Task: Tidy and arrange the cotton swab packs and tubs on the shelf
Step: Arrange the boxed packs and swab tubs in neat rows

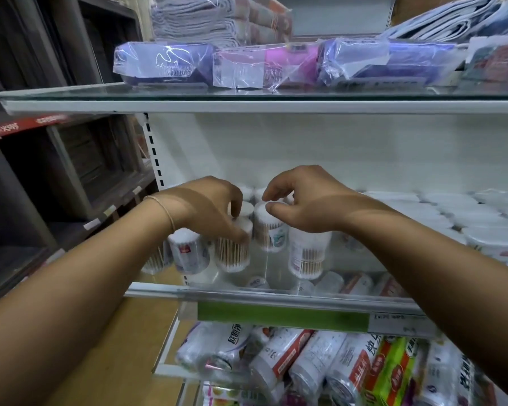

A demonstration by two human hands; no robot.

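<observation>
Several clear round tubs of cotton swabs stand at the left end of the glass shelf [247,291]. My left hand [211,206] reaches in from the left and grips the top of one tub [233,253], thumb at its front and fingers behind. My right hand [302,200] hovers over a neighbouring tub [269,230], fingers loosely curled, thumb near the lid; nothing is held in it. More tubs stand at the left [188,253] and right front [307,256]. Flat white tubs [458,218] fill the shelf's right side.
The shelf above carries purple and pink plastic-wrapped packs [264,65] and folded cloths. The shelf below holds rolls of bags and wrapped goods [320,367]. A green price strip [282,316] runs along the shelf edge. Dark wooden shelving [56,171] stands on the left.
</observation>
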